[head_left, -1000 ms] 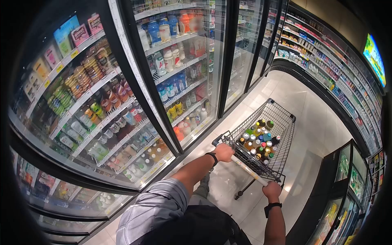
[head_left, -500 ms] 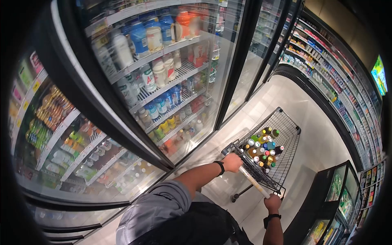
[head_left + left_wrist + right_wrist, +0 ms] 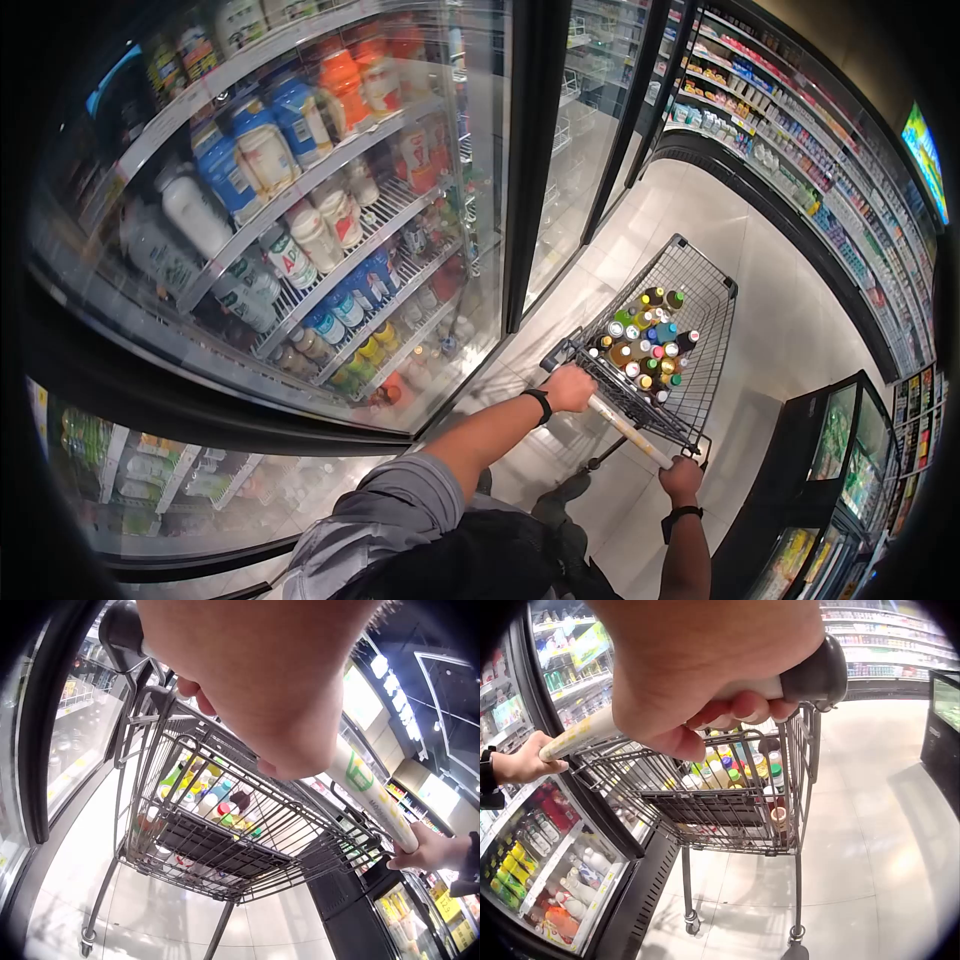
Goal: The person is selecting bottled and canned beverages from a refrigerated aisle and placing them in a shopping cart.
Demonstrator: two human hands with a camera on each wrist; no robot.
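My left hand (image 3: 570, 388) grips the left end of a shopping cart's pale handle (image 3: 628, 432). Near the other end, my right hand (image 3: 681, 478) is wrapped round the same bar; its curled fingers (image 3: 750, 709) show under the handle in the right wrist view. Ahead of both hands stands the wire shopping cart (image 3: 708, 375). Bottles (image 3: 650, 345) with caps of many colours stand bunched in the part of the basket nearer the handle. Green lettering marks the handle in the left wrist view.
Along the left run tall glass-door coolers (image 3: 300, 240) stocked with bottles and jugs, close beside the cart. An open shelf unit (image 3: 800, 130) curves round the far end and right. At the lower right is a low black chiller (image 3: 830, 440). Pale tiled floor (image 3: 760, 290) lies between.
The cooler doors and shelves at the left have shifted back toward the lower left as the cart and I move along the aisle. Both hands keep hold of the handle.
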